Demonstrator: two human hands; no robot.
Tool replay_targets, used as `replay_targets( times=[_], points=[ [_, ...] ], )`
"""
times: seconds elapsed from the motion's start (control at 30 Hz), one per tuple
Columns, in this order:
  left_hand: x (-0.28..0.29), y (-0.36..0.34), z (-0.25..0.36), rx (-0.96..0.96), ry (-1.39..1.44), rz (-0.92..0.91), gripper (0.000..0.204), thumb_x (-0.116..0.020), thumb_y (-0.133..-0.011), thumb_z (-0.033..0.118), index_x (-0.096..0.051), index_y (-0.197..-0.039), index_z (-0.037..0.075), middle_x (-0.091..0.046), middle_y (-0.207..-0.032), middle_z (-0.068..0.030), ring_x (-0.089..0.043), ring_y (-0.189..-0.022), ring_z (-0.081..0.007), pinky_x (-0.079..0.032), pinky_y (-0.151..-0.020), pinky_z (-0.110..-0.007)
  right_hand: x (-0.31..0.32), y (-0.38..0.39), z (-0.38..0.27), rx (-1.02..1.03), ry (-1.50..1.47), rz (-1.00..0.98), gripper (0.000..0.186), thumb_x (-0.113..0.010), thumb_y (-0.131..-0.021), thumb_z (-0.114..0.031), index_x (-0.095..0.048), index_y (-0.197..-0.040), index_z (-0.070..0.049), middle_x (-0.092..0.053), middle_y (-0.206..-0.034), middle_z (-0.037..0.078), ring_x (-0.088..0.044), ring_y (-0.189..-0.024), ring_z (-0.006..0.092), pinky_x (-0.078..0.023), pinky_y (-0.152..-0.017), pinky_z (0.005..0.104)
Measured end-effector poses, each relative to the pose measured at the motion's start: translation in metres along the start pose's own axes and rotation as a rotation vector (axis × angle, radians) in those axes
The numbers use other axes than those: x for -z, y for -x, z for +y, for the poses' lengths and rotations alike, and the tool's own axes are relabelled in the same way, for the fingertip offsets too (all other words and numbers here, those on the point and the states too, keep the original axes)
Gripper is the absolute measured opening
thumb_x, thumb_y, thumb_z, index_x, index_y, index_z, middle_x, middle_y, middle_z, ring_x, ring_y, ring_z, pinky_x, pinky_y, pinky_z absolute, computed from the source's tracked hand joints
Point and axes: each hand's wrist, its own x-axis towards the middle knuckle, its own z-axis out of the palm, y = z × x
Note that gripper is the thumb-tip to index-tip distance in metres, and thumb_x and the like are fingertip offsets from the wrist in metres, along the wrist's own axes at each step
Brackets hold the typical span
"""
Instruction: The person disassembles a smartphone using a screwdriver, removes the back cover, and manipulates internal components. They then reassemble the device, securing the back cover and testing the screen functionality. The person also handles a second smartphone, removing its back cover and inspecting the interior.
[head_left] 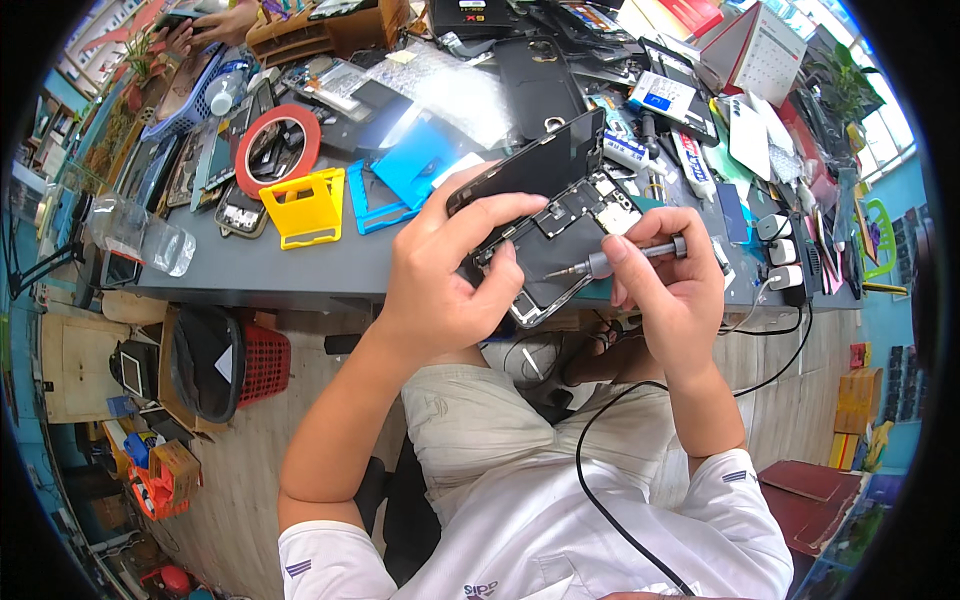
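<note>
My left hand is closed around an opened smartphone, held tilted above the desk's front edge. Its dark screen panel stands raised from the body, and small metal plates and boards show inside. Between the fingers and thumb of my right hand is a slim grey precision screwdriver with a dark round cap. The thin pointed tip is directed left over the lower part of the phone body; whether it touches anything I cannot tell. My left palm hides part of the phone's near side.
Beyond the phone, the grey desk carries a yellow stand, blue stand, red tape roll and many phone parts. White chargers sit at the right. A black cable crosses my lap; a red bin stands lower left.
</note>
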Motion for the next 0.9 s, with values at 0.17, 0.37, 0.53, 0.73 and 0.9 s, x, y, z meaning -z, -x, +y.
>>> replay_targets(
  times=[0.17, 0.37, 0.53, 0.73, 0.9],
  points=[
    [0.001, -0.002, 0.005, -0.005, -0.033, -0.034, 0.037, -0.085, -0.074, 0.005, -0.081, -0.111, 0.008, -0.070, -0.130, -0.0196, -0.072, -0.115, -0.0344, -0.059, -0.099, -0.042, 0.002, -0.013, 0.000, 0.004, -0.026, 0.061, 0.025, -0.081, -0.100, -0.009, -0.060, -0.111, -0.003, -0.073, -0.096, 0.004, -0.074, -0.078, 0.0085, -0.051, -0.058, 0.0201],
    [-0.006, 0.000, 0.001, -0.015, -0.005, 0.005, 0.031, -0.093, -0.075, 0.007, -0.082, -0.104, 0.008, -0.069, -0.132, -0.0181, -0.073, -0.116, -0.0320, -0.060, -0.098, -0.040, -0.003, -0.017, 0.004, -0.005, -0.059, 0.079, 0.026, -0.082, -0.100, -0.012, -0.060, -0.110, -0.004, -0.073, -0.093, 0.005, -0.073, -0.075, 0.0081, -0.052, -0.058, 0.0205],
    [-0.007, 0.004, -0.001, 0.015, -0.010, 0.002, 0.028, -0.093, -0.075, 0.004, -0.084, -0.101, 0.008, -0.069, -0.134, -0.0179, -0.074, -0.114, -0.0310, -0.061, -0.096, -0.039, -0.003, -0.016, 0.005, -0.006, -0.038, 0.059, 0.025, -0.082, -0.099, -0.011, -0.060, -0.109, -0.003, -0.074, -0.092, 0.005, -0.072, -0.073, 0.0078, -0.052, -0.058, 0.0205],
    [-0.008, 0.003, -0.002, -0.008, 0.005, 0.009, 0.025, -0.092, -0.076, 0.001, -0.084, -0.099, 0.008, -0.069, -0.134, -0.0185, -0.074, -0.114, -0.0311, -0.061, -0.095, -0.039, -0.003, -0.016, 0.006, 0.000, -0.032, 0.054, 0.024, -0.082, -0.099, -0.011, -0.061, -0.109, -0.003, -0.075, -0.093, 0.006, -0.072, -0.074, 0.0078, -0.053, -0.059, 0.0207],
    [-0.008, 0.003, -0.001, -0.017, -0.018, 0.017, 0.025, -0.092, -0.075, 0.001, -0.084, -0.097, 0.008, -0.070, -0.133, -0.0200, -0.074, -0.115, -0.0313, -0.060, -0.095, -0.039, -0.004, -0.014, 0.007, 0.011, -0.055, 0.089, 0.025, -0.082, -0.099, -0.010, -0.060, -0.109, -0.003, -0.074, -0.094, 0.006, -0.073, -0.076, 0.0084, -0.054, -0.060, 0.0205]
  ],
)
